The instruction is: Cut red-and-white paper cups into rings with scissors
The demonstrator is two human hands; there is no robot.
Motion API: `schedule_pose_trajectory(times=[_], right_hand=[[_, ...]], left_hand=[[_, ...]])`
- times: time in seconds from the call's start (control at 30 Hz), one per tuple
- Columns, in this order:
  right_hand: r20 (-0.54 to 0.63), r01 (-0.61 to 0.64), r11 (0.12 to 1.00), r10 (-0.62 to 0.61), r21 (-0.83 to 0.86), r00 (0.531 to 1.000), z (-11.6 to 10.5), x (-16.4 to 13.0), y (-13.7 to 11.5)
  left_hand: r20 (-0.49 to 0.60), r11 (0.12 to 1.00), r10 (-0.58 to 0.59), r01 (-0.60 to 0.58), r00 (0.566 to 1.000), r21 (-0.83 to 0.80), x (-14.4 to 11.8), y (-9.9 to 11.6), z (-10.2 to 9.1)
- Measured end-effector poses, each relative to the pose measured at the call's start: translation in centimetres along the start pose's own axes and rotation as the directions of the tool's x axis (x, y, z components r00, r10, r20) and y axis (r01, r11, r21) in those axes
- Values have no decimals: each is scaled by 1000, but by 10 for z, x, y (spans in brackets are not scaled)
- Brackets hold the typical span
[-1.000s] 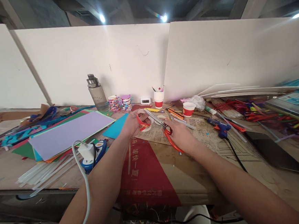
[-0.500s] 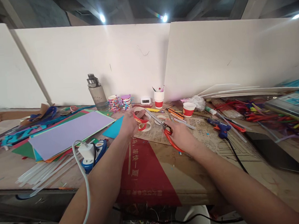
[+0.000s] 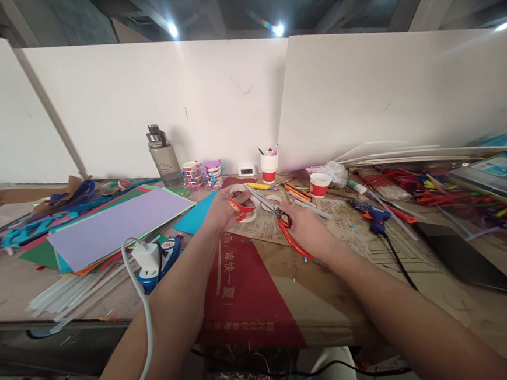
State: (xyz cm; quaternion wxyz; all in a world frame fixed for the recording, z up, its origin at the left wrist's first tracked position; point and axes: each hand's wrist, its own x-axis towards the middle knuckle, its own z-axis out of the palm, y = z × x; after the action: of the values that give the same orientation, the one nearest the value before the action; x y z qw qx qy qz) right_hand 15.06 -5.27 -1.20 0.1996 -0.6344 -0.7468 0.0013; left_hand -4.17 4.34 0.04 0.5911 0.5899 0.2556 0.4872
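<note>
Both forearms reach from the near edge across the cardboard-covered table (image 3: 315, 302), and the fingers of each hand are mostly hidden behind its back. The right hand (image 3: 305, 228) is closed through the red handles of the scissors (image 3: 277, 214), blades pointing left toward the left hand (image 3: 222, 211). That hand pinches a red paper ring (image 3: 240, 203), a small shape hard to make out, just above the table.

1. We are reading white Chinese characters "凉快一夏" running in a column down the red sheet (image 3: 243, 284) lying at the near edge of the table (image 3: 6, 285).
2. We are seeing dark digits on the small white clock (image 3: 246, 170) at the table's far edge, too small to read.
3. We are seeing print on the brown paper (image 3: 260, 227) beside the red sheet, illegible.
</note>
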Motion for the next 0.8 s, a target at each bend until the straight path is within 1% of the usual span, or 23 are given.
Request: schedule_pose_trajectory(times=[0.13,0.2,0.27,0.33,0.43,0.57,0.8], right_hand=[[8,-21,1000,21,-2,1000,-1,0,-1],[-2,-20,1000,20,15,1000,-2,0,-2],[-8,-11,999,11,35,1000,-2,0,-3],[-3,-1,999,1,44,1000,-2,0,-2],[-15,11,999,-10,38,1000,-1,0,0],[-63,26,1000,-25,14,998,2,-1,3],[-32,11,1000,-12,-13,999,4,0,4]], left_hand=[[22,999,-17,18,1000,-29,-1,3,1],[-11,998,8,-9,1000,-54,-1,4,1],[-66,996,48,-53,997,-76,-1,5,0],[-96,993,79,-86,992,-75,-1,5,0],[-55,997,77,-79,995,-19,-2,4,1],[24,999,28,-29,999,43,-3,3,4],[31,998,4,-5,1000,58,-3,4,0]])
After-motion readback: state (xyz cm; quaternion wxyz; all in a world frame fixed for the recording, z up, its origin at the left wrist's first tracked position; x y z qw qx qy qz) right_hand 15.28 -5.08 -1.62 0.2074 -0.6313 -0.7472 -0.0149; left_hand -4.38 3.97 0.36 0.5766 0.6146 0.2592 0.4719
